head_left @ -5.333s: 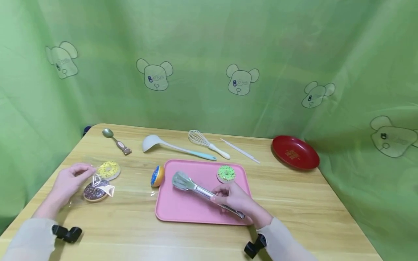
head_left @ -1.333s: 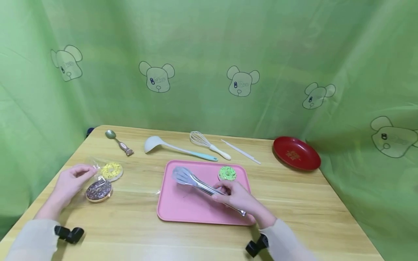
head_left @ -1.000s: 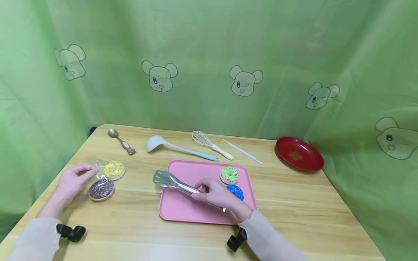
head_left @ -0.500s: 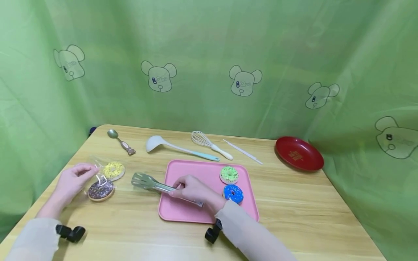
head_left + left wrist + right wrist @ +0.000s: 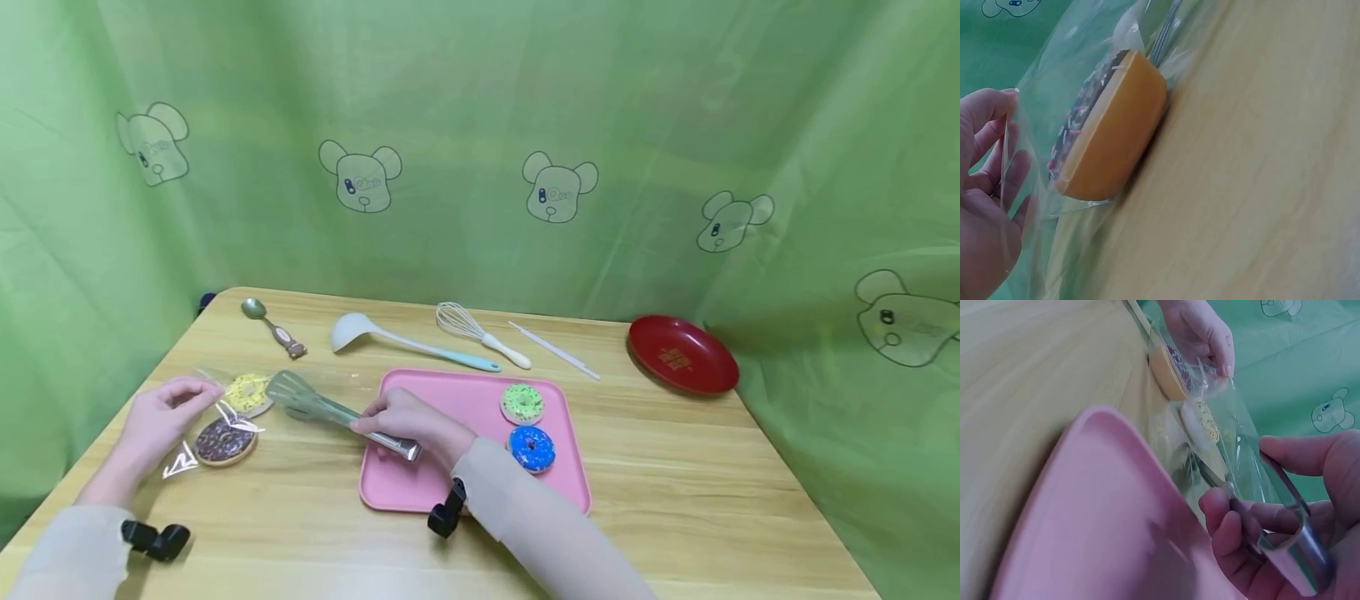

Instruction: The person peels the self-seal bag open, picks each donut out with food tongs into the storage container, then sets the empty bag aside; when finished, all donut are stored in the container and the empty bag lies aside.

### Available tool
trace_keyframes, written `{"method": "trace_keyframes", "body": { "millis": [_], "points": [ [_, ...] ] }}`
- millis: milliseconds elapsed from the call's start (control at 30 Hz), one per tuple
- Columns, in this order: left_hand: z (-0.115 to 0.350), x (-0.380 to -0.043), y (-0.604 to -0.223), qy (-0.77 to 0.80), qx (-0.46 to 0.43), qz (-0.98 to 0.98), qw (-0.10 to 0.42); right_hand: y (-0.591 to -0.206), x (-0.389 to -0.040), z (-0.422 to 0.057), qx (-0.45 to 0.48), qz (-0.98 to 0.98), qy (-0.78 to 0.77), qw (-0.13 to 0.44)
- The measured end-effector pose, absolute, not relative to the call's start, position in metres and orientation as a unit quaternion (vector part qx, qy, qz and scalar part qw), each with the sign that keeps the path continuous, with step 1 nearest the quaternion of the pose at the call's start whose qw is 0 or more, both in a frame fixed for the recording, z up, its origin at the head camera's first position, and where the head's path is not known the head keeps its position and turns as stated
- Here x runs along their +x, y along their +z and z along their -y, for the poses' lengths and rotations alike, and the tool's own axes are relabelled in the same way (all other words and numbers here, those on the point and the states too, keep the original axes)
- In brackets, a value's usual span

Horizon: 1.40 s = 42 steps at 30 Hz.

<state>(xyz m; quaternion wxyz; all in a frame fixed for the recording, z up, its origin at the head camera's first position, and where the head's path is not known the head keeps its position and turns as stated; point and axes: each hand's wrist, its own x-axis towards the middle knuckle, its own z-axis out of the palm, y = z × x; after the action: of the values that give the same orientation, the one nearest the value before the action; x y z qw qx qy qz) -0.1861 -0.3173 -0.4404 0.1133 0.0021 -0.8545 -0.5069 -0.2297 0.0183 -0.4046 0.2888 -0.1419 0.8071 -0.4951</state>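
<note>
My left hand (image 5: 167, 414) pinches the edge of a clear plastic bag (image 5: 1041, 81) between thumb and finger. In the bag sit a chocolate donut (image 5: 223, 442) with sprinkles and a yellow donut (image 5: 247, 392). My right hand (image 5: 405, 419) grips metal tongs (image 5: 333, 410) by the middle, over the left edge of the pink tray (image 5: 465, 392). The tongs' heads overlap the bag right beside the yellow donut; in the right wrist view their arms (image 5: 1282, 478) stand apart. On the tray's right side lie a green donut (image 5: 522, 403) and a blue donut (image 5: 532, 449).
Behind the tray lie a spoon (image 5: 273, 328), a ladle (image 5: 405, 340), a whisk (image 5: 480, 333) and a thin white stick-like item (image 5: 555, 350). A red plate (image 5: 683, 355) sits at the back right. Green curtain (image 5: 465, 100) surrounds the wooden table.
The blue donut, earlier left of the tray, now lies on it below the green one. My right hand has carried the tongs left to the bag. The left hand keeps its place.
</note>
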Motion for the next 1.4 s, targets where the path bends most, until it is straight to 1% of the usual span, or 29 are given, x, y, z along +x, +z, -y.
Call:
{"method": "trace_keyframes", "body": {
  "millis": [267,533,667,900,1133,1400],
  "points": [
    [0.315,-0.187,-0.439,-0.515,-0.002,0.848,0.127,-0.399,-0.234,0.0,-0.107,-0.789,-0.52,0.31],
    [0.315,-0.187,-0.439,-0.524,-0.011,0.841,0.131,-0.4,-0.236,0.017,-0.077,-0.778,-0.54,0.312],
    [0.316,-0.188,-0.438,-0.505,-0.007,0.852,0.138,-0.402,-0.236,0.017,-0.078,-0.785,-0.533,0.306],
    [0.315,-0.189,-0.435,-0.498,-0.03,0.851,0.163,-0.403,-0.238,0.013,-0.067,-0.791,-0.527,0.304],
    [0.316,-0.189,-0.437,-0.499,-0.042,0.85,0.164,-0.406,-0.238,0.014,-0.079,-0.783,-0.54,0.298],
    [0.325,-0.183,-0.431,-0.467,-0.011,0.874,0.133,-0.406,-0.233,-0.002,-0.101,-0.793,-0.535,0.274]
  ]
}}
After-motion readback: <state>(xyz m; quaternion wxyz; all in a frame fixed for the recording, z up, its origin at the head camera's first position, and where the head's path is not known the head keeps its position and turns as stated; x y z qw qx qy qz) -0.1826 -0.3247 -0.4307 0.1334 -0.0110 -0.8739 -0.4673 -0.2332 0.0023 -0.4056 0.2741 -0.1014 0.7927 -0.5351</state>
